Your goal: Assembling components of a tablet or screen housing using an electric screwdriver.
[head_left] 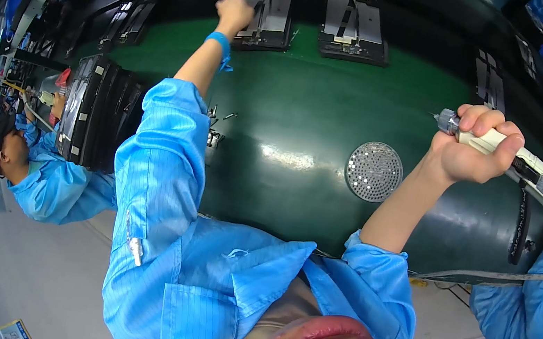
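My right hand (482,148) is wrapped round a white electric screwdriver (540,183), its grey metal nose and thin bit pointing left over the green work surface. My left hand (234,12) reaches far forward, fingers curled, at the left edge of a flat dark electronic device (268,18) with its grey inner parts exposed. Whatever those fingers hold is too small or hidden to make out. A blue band circles the left wrist. Between my arms lies a round perforated metal dish (374,171), apart from both hands.
Another opened device (354,27) lies to the right of the first, with one more (489,83) further right. Dark trays (94,111) are stacked at left. Small metal parts (215,129) lie beside my left sleeve. Co-workers in blue (61,191) sit at both sides.
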`<state>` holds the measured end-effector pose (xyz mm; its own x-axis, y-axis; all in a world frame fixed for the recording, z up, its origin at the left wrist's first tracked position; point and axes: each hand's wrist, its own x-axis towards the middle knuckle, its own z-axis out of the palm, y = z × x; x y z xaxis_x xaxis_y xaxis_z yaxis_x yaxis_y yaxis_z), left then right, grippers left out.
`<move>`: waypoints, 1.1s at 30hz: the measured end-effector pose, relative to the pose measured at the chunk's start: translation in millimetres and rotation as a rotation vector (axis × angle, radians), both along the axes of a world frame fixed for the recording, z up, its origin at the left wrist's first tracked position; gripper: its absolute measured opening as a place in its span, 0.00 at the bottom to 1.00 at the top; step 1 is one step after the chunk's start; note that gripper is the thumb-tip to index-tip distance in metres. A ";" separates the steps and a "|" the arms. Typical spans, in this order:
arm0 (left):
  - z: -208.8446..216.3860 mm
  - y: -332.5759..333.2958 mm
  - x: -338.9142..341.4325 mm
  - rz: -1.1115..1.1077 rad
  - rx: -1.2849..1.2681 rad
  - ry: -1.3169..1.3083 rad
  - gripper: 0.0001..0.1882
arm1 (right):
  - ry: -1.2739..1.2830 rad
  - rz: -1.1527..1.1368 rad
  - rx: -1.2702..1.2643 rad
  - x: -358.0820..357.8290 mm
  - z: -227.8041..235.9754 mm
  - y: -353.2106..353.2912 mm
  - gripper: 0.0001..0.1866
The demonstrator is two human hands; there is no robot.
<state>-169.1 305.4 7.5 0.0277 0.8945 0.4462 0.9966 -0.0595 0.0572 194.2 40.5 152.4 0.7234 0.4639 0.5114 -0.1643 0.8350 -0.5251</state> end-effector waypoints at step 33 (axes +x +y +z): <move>16.7 -247.5 71.5 -0.014 -0.415 -1.824 0.20 | -0.002 0.137 -0.041 6.5 15.0 -24.9 0.22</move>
<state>-97.5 58.0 24.2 -0.1643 0.9437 -0.2870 -0.3014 0.2290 0.9256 200.7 15.6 167.4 0.6512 0.5785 0.4912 -0.2741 0.7828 -0.5586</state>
